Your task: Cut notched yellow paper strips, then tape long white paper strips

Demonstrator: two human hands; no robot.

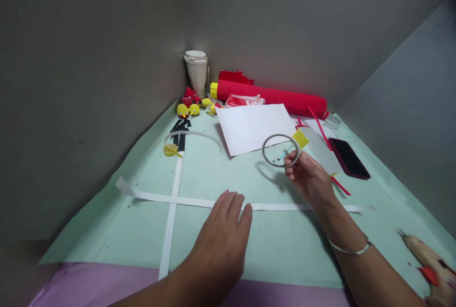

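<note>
My right hand (pixel 309 174) holds up a thin, shiny grey ring (pixel 263 154) by its right side, pinched between thumb and fingers above the table. The ring looks metallic. My left hand (pixel 224 236) is lowered over the table with fingers stretched out, its fingertips at a long white paper strip (pixel 278 207). That strip runs crosswise over a second white strip (pixel 169 236), forming a cross. Farther back, a white sheet of paper (pixel 254 126) lies beyond the ring. A yellow paper piece (pixel 301 138) lies just behind my right hand.
A lidded paper cup (pixel 196 72) stands at the back beside a red roll (pixel 274 96) and small red and yellow paper crafts (pixel 188 109). Left are black strips (pixel 182 142) and a curved pale band (pixel 199 134). A phone (pixel 349 157) and beige pointed tool (pixel 427 259) lie right.
</note>
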